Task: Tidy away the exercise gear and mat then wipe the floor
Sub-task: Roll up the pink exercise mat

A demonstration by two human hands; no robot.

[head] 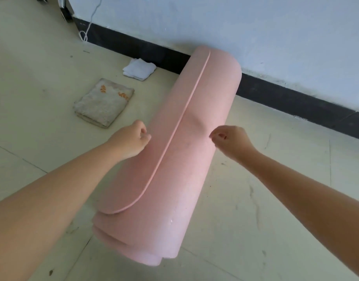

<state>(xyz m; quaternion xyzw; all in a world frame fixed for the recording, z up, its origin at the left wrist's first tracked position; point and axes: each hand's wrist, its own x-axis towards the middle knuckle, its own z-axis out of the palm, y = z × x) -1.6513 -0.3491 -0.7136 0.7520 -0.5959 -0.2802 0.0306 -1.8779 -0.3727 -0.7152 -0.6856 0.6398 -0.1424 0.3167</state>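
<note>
Rolled mat (186, 142), frame centre: I am pinching its sides, left grip (134, 138) and right grip (228, 139); stowing step, next needing a firmer lift

rolled pink mat (180, 151) | both hands at its sides, apparently gripping | two folded cloths (103, 102) beyond

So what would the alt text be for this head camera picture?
A rolled pink exercise mat leans toward a wall, its far end at the dark baseboard, with a left hand and right hand, fingers curled, at its sides. A grey towel and white cloth lie on the floor.
</note>
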